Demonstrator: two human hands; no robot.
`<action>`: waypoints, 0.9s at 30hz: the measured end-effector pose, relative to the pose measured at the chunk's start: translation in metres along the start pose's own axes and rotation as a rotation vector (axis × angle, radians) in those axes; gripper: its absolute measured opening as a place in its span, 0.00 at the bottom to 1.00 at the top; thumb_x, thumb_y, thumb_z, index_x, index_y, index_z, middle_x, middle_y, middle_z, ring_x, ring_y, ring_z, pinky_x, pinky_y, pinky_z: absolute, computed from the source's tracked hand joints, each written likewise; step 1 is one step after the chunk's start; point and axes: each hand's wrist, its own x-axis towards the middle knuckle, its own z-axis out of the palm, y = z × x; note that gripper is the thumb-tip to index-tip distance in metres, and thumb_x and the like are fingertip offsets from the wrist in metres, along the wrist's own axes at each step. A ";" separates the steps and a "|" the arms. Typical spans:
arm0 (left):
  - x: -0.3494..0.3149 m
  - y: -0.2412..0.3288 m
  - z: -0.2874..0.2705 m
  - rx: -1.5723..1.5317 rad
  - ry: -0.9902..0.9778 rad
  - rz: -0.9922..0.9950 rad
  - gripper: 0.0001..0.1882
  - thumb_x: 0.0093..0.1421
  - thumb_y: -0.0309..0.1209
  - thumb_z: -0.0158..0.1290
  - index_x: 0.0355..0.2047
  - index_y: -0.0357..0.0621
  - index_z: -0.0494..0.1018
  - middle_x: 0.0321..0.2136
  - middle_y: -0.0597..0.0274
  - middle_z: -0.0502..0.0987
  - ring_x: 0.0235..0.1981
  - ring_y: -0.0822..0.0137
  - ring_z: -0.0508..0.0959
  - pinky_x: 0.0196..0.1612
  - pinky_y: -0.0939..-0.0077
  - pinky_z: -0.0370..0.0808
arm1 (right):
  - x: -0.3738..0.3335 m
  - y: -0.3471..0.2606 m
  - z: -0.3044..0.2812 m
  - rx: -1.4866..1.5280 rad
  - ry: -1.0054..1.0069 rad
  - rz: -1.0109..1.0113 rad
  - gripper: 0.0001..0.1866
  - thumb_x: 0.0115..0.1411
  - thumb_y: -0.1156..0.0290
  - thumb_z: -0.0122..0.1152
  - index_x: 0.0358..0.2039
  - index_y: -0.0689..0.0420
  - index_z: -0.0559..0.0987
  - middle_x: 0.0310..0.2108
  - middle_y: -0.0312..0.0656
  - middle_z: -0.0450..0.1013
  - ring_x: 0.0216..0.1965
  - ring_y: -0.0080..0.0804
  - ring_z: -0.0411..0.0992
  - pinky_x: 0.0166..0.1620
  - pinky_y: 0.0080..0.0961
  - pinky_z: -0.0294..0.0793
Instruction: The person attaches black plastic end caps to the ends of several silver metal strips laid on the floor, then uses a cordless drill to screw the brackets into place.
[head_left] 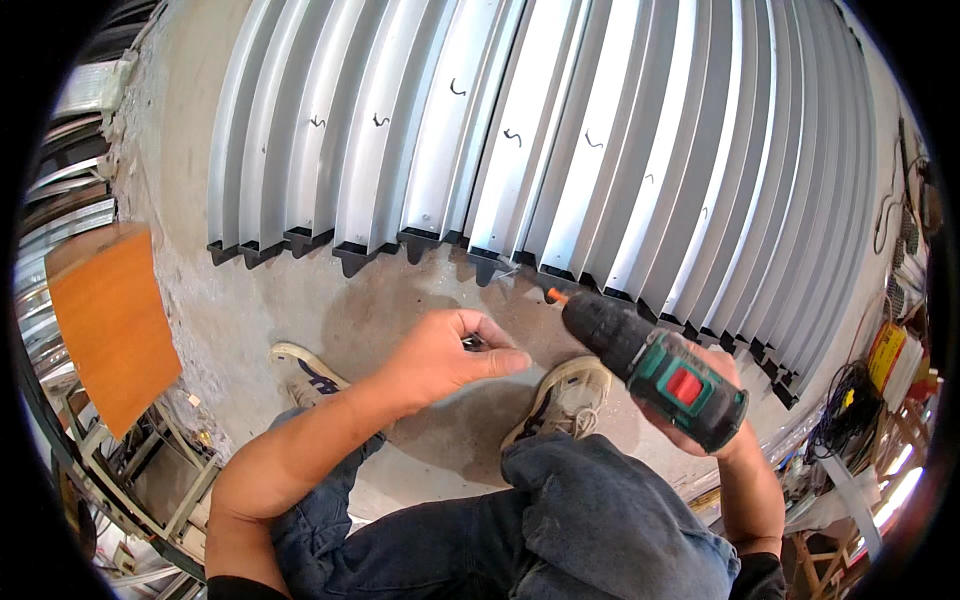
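My right hand [722,372] is closed around a green and black cordless drill [652,368] with a red patch on its rear. The drill's orange-tipped bit [557,296] points up and left, close to the black end pieces of the metal profiles [530,190]. My left hand [440,352] is curled above the floor, thumb and fingers drawn together. Something small, dark and shiny shows between them, too hidden to name. Long silver profiles lie side by side ahead of me, several with short black pen marks. A black end cap [487,266] sits on one profile near the bit.
My shoes [570,398] rest on the concrete floor [400,300] just short of the profiles. At left, an orange board [115,325] leans by a metal frame and stacked profiles. A black cable coil [842,405] and a yellow-red box [888,350] lie at right.
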 end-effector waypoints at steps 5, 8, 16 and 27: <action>0.025 -0.012 -0.009 0.289 0.400 0.039 0.20 0.63 0.43 0.73 0.32 0.38 0.81 0.28 0.65 0.79 0.32 0.74 0.75 0.35 0.72 0.73 | 0.033 -0.034 0.001 -0.193 0.043 0.082 0.27 0.56 0.74 0.76 0.57 0.64 0.81 0.37 0.46 0.84 0.36 0.35 0.84 0.46 0.30 0.83; 0.041 -0.024 -0.004 0.359 0.566 0.234 0.21 0.62 0.43 0.73 0.32 0.35 0.81 0.26 0.60 0.79 0.30 0.70 0.76 0.35 0.69 0.74 | 0.054 -0.052 -0.002 -0.191 -0.022 0.099 0.32 0.55 0.75 0.76 0.61 0.65 0.80 0.38 0.49 0.84 0.37 0.35 0.85 0.48 0.31 0.83; 0.043 -0.023 -0.009 0.335 0.523 0.321 0.22 0.60 0.43 0.74 0.31 0.34 0.81 0.25 0.54 0.78 0.27 0.61 0.74 0.35 0.64 0.73 | 0.092 -0.077 -0.014 -0.291 -0.168 0.172 0.41 0.48 0.70 0.77 0.65 0.64 0.79 0.34 0.53 0.85 0.37 0.47 0.88 0.44 0.36 0.83; 0.047 -0.028 -0.015 0.305 0.475 0.327 0.23 0.61 0.44 0.73 0.31 0.34 0.81 0.25 0.57 0.77 0.25 0.67 0.72 0.31 0.67 0.71 | 0.150 -0.143 -0.002 -0.720 -0.419 0.161 0.34 0.47 0.70 0.80 0.57 0.58 0.82 0.36 0.45 0.85 0.36 0.43 0.87 0.40 0.36 0.81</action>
